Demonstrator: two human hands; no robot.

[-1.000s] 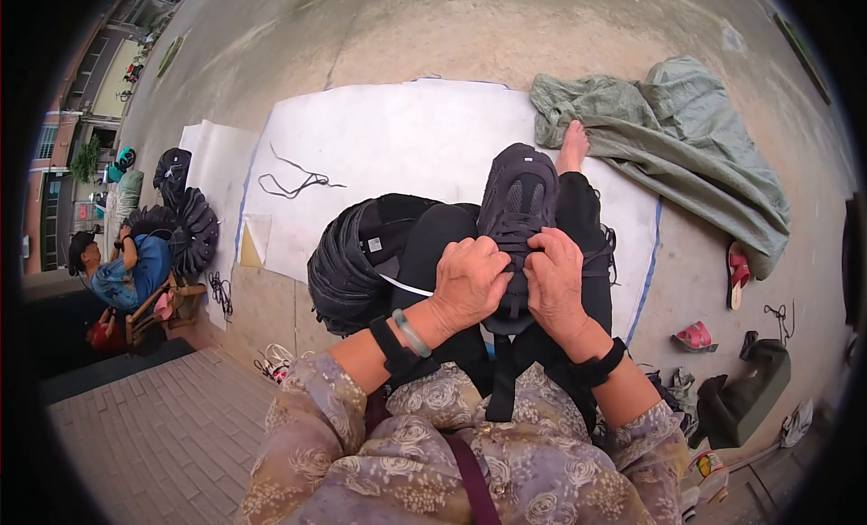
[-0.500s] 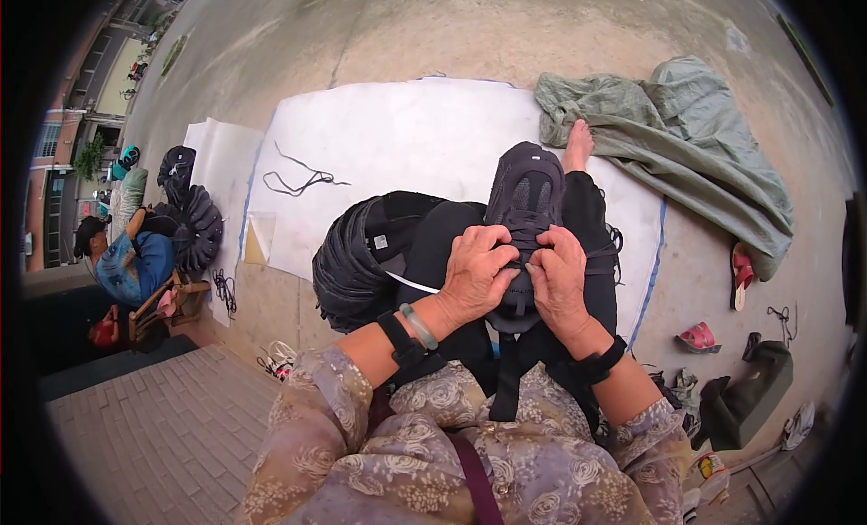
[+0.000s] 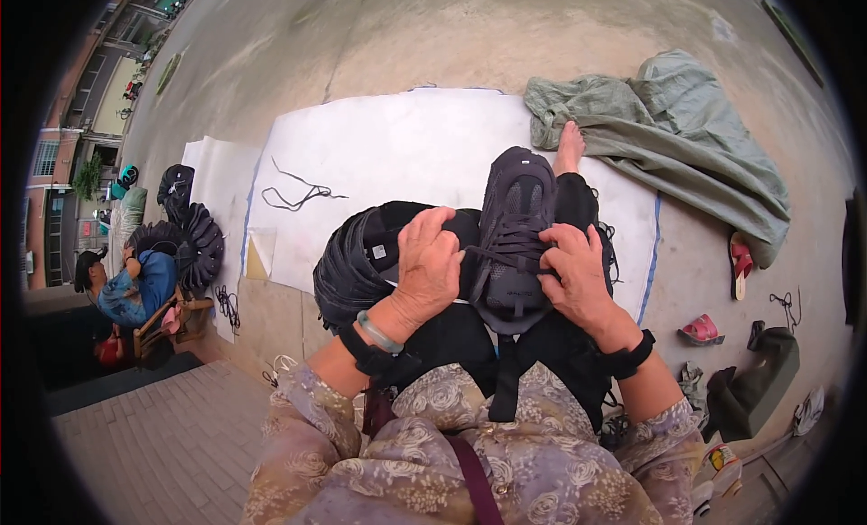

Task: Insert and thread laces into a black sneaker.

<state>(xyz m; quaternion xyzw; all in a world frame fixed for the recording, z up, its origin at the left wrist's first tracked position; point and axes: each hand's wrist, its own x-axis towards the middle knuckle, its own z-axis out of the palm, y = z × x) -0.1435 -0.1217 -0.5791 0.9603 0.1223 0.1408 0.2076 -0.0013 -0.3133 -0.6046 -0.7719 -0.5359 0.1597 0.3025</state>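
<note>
Lighting: even, soft daylight, outdoor; overcast in character, no single source discernible. Shadows: faint and diffuse, darkest under the grey cloth (image 3: 668, 137) and beneath the hands. Glare: mild brightness on the white sheet (image 3: 388, 164), detail retained. Exposure: balanced across the concrete ground (image 3: 433, 37); dark shoe (image 3: 515, 227) keeps some texture. Focus: centre sharp; periphery softer. Distortion: strong fisheye, straight edges bowed toward the rim; black circular vignette on all corners. Motion blur: none evident.
</note>
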